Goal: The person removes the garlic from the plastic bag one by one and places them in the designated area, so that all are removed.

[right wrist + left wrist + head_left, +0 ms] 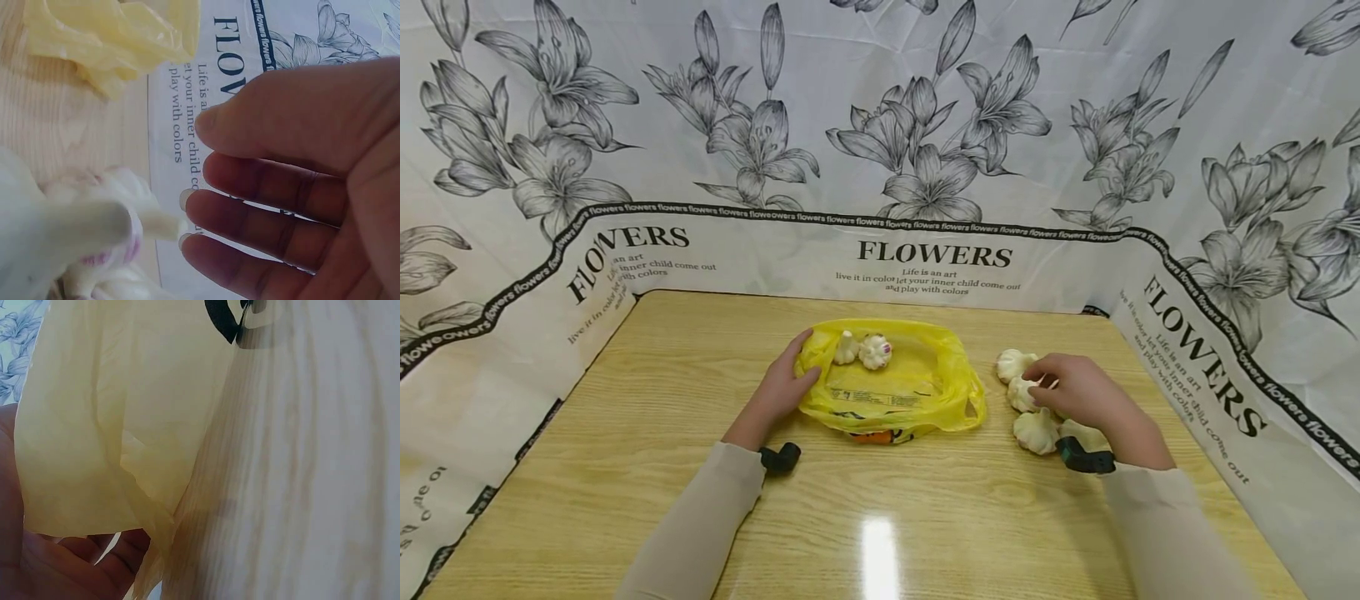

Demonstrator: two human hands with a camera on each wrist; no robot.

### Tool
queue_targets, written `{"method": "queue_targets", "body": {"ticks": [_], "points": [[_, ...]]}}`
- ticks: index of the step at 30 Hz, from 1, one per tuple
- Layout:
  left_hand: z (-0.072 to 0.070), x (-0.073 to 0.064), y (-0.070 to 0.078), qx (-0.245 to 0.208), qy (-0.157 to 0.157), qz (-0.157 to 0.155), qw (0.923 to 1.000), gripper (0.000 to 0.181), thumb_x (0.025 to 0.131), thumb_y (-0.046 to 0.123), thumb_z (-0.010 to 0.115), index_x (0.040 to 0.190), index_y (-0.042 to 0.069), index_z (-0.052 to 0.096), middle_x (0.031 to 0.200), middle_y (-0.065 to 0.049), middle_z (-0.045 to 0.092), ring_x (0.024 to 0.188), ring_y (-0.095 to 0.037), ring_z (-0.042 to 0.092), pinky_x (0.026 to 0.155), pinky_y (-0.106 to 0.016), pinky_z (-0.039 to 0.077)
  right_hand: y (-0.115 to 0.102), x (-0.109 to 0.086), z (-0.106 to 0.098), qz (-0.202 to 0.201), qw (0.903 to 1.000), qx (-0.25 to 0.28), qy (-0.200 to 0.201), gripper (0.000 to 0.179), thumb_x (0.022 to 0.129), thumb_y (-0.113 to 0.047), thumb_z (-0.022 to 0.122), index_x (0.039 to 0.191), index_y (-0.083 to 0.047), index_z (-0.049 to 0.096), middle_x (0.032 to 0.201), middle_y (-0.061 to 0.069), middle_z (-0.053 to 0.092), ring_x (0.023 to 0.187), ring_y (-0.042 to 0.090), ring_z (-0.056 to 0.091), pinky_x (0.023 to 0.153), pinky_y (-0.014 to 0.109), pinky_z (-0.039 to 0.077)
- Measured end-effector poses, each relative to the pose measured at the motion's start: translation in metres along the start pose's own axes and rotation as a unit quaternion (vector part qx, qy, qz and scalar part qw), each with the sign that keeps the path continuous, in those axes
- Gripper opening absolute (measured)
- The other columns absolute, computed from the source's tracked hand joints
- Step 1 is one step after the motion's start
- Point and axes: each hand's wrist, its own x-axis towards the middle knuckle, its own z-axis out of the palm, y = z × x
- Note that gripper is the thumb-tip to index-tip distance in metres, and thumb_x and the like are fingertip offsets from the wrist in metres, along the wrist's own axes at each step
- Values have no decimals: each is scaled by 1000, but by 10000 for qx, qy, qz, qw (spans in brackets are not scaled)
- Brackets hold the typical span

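A yellow plastic bag (940,375) lies spread on the table with its mouth facing up. Two garlic bulbs (875,352) are inside it, towards the left. My left hand (781,385) grips the bag's left edge; in the left wrist view the yellow plastic (81,469) passes between thumb and fingers. Several more garlic bulbs (1036,431) are grouped to the right of the bag. Over them is my right hand (1078,392), covering part of the group. The right wrist view shows its fingers (262,219) loosely bent and holding nothing, beside the bulbs (94,231).
The wooden table (625,450) is bordered at the back and sides by white cloth (775,258) printed with flowers and lettering. Each wrist wears a black camera mount (1084,457). A bright light reflection lies on the table's near part.
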Motion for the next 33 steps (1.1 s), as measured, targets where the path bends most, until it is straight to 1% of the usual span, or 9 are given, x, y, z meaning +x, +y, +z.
{"method": "queue_targets", "body": {"ticks": [3,7,12,14,20,27,33], "points": [[0,0,0,4,3,41,10000,67,98,30,53,155,34,17,160,-7,27,146,-31,27,117,-52,26,-2,3,5,-114,9999,-31,89,23,89,-13,64,108,-2,69,97,11,70,81,20,65,66,34,53],[1,0,-1,1,18,62,10000,67,98,30,53,155,34,18,159,-7,27,146,-31,27,117,-52,26,-6,8,12,-274,9994,-50,212,24,90,-12,63,113,-4,68,104,13,69,87,24,65,72,40,55],[1,0,-1,-38,6,-66,10000,67,98,30,53,154,36,18,159,-6,27,146,-30,27,117,-52,26,-12,15,18,-395,9986,26,337,29,92,-14,62,119,-6,65,109,15,69,94,27,65,80,44,55],[1,0,-1,-43,5,-82,10000,67,98,30,53,154,36,17,160,-6,27,146,-30,27,117,-52,26,-15,17,20,-415,9984,94,360,30,92,-15,62,121,-6,64,109,15,69,96,29,65,82,45,55],[0,0,-1,-1,20,12,10000,67,98,30,53,155,35,17,160,-6,26,147,-30,26,117,-52,26,-23,26,29,-382,9983,206,382,35,93,-16,61,126,-5,62,116,16,66,104,32,62,86,47,53],[0,0,-1,-5,38,19,10000,67,98,30,53,154,36,18,160,-6,27,146,-30,27,117,-52,26,-34,43,39,-421,9977,287,439,43,92,-16,63,134,-9,56,121,17,64,111,34,61,91,50,51],[-1,0,-3,-5,18,89,10000,67,98,29,53,155,34,17,160,-7,26,146,-31,27,117,-53,26,-45,52,44,-392,9976,358,439,47,91,-19,65,136,-11,54,124,16,63,114,35,59,93,53,49]]}}
